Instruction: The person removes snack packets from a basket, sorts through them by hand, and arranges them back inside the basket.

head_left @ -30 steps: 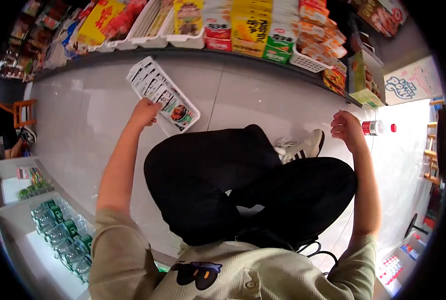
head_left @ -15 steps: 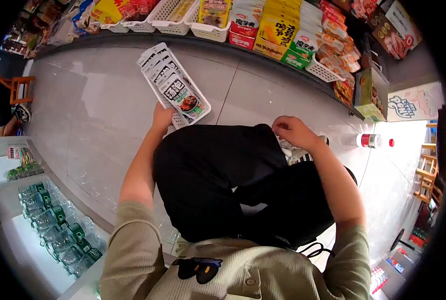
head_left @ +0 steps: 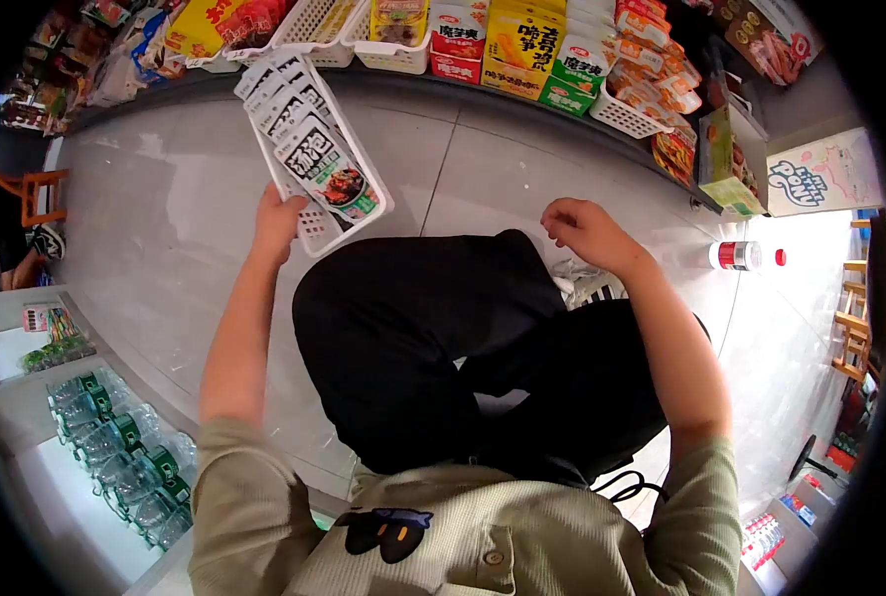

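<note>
A white plastic basket (head_left: 375, 167) hangs tilted over the floor, beyond my knees. Overlapping snack pouches (head_left: 329, 179) fill it in a row; the front one is white and green with a food picture. My left hand (head_left: 279, 226) grips the basket's near left side, thumb over the rim and the other fingers mostly hidden. Above my right knee is my right hand (head_left: 590, 234), its fingers curled together and nothing visible in them. It is close to a shoe (head_left: 594, 288) that partly shows beside my black trousers (head_left: 423, 308).
A low shelf with boxed and bagged snacks (head_left: 517, 50) and white baskets (head_left: 388, 55) runs along the far side. To the left stands a white shelf with bottled water (head_left: 125, 452). A red-labelled bottle (head_left: 736, 256) is at the right. Another person's leg (head_left: 24, 263) shows far left.
My left hand has moved left and slightly away from me with the basket of pouches, nearer the far shelf. My right hand has risen slightly off the knee. The view has shifted a little.
</note>
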Demonstrator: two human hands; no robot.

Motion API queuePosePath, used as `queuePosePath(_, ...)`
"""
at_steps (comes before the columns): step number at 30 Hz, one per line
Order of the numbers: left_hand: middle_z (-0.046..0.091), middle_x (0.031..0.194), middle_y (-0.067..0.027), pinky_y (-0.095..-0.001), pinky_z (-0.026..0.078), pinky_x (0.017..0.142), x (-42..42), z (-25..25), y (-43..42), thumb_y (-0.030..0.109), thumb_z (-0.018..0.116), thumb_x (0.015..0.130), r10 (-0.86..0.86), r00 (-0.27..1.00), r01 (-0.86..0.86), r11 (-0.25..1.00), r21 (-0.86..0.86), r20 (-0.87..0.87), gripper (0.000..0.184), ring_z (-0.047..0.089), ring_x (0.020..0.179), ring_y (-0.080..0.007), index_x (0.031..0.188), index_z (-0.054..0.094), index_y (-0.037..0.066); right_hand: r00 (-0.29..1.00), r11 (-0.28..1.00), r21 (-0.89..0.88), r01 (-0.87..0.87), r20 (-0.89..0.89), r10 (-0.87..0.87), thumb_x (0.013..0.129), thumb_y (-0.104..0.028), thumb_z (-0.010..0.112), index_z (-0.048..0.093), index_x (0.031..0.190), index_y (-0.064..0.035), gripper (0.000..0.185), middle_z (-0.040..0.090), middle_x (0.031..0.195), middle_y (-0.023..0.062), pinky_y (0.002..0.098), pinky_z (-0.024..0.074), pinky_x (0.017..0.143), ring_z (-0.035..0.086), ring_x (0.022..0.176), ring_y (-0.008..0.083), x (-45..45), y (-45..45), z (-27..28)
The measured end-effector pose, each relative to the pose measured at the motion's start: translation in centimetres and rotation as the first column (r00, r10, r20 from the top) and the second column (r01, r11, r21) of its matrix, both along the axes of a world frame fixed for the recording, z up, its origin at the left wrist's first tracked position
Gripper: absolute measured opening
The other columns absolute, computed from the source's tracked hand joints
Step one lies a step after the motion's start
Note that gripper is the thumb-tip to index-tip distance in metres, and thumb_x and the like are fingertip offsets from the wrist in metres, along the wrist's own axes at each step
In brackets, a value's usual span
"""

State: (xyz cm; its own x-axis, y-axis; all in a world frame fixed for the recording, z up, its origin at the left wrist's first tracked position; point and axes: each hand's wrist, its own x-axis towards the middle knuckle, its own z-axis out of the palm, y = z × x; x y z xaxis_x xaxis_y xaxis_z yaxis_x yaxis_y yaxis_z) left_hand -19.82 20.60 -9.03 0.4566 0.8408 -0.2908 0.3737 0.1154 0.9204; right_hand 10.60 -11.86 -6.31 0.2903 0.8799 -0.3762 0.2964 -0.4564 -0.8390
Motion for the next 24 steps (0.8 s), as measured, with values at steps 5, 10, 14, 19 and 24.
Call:
queuePosePath(5, 0.062, 0.098, -0.0110, -0.0324, 0.052, 0.061, -0.4, 4.6, -1.9, 0.001, 0.052, 0.076, 0.066, 0.998, -0.062, 0.992, -0.113, 0.026, 0.037, 0.063, 0.080, -0.0197, 0.113, 0.051, 0.000, 0.999, 1.000, 0.018, 0.022, 0.024, -0.023, 0.087, -0.018, 0.055, 0.061, 0.093, 0.0000, 0.020, 0.060, 0.076, 0.0090, 0.0309, 0.0461, 0.065, 0.055, 0.069, 0.0165, -0.1, -0.5, 0.2)
queuePosePath(10, 0.062, 0.101, -0.0130, -0.0337, 0.053, 0.069, -2.0, 6.2, -3.0, 0.000, 0.052, 0.075, 0.132, 0.990, -0.126, 0.985, -0.116, 0.041, 0.039, 0.063, 0.083, -0.0222, 0.113, 0.051, -0.002, 0.996, 0.999, 0.043, 0.008, 0.085, -0.012, 0.087, -0.016, 0.054, 0.061, 0.094, 0.0004, 0.019, 0.061, 0.078, 0.0114, 0.0319, 0.0462, 0.068, 0.056, 0.072, 0.0195, -0.1, -1.0, 0.8)
queuePosePath(14, 0.061, 0.105, -0.0141, -0.0327, 0.052, 0.074, -3.5, 8.1, -3.2, -0.001, 0.052, 0.074, 0.138, 0.982, -0.135, 0.990, -0.034, 0.131, 0.040, 0.063, 0.087, -0.0223, 0.114, 0.051, -0.003, 0.997, 0.997, 0.072, 0.016, 0.077, -0.022, 0.087, -0.015, 0.054, 0.061, 0.094, 0.0006, 0.019, 0.061, 0.078, 0.0125, 0.0324, 0.0464, 0.069, 0.057, 0.073, 0.0209, -0.2, -1.5, 1.8)
queuePosePath(19, 0.062, 0.105, -0.0116, -0.0308, 0.048, 0.082, -2.5, 12.3, -5.1, -0.002, 0.052, 0.075, 0.019, 0.992, -0.041, 0.984, 0.171, 0.128, 0.041, 0.061, 0.092, -0.0200, 0.116, 0.051, -0.003, 0.988, 0.991, 0.127, 0.032, 0.144, -0.050, 0.088, -0.016, 0.054, 0.061, 0.096, -0.0005, 0.019, 0.061, 0.077, 0.0102, 0.0310, 0.0466, 0.067, 0.057, 0.071, 0.0179, -0.3, -1.6, 3.9)
queuePosePath(24, 0.062, 0.106, -0.0098, -0.0311, 0.048, 0.082, 2.4, 15.7, -9.0, -0.002, 0.052, 0.075, -0.101, 0.985, 0.091, 0.993, 0.077, 0.143, 0.042, 0.060, 0.094, -0.0181, 0.117, 0.051, -0.001, 0.981, 0.967, 0.163, 0.194, -0.025, -0.192, 0.091, -0.022, 0.053, 0.061, 0.098, -0.0005, 0.023, 0.061, 0.077, 0.0055, 0.0265, 0.0450, 0.060, 0.053, 0.064, 0.0112, -0.6, -2.7, 6.9)
